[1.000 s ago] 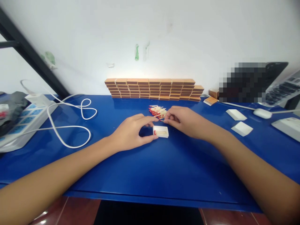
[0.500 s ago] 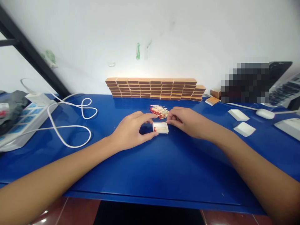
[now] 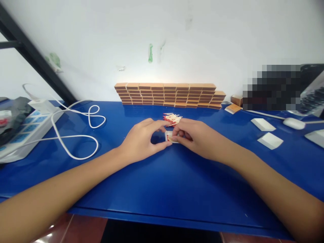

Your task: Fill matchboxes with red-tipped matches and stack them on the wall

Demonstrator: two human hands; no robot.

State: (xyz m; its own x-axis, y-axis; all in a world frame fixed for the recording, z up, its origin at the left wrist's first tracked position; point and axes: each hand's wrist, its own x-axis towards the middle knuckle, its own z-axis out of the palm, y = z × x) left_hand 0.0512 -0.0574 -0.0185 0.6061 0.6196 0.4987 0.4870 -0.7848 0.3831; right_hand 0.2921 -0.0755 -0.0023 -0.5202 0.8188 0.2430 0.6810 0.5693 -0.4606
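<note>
A small white tray with a few red-tipped matches lies on the blue table. The thumb and fingers of my left hand grip its left end. Over the tray's right part is my right hand, its fingers pinched together at the matches; the fingers hide that part of the tray, and some matches show at their tips. Just behind the tray is a loose pile of red-headed matches, partly covered by my right hand.
Stacked matchboxes line the wall at the back. Two white trays and a flattened orange box piece lie at the right. A white cable and a power strip occupy the left.
My right hand has moved left and slightly down, from beside the match pile to over the tray. My left hand still holds the tray. The view has shifted slightly.
</note>
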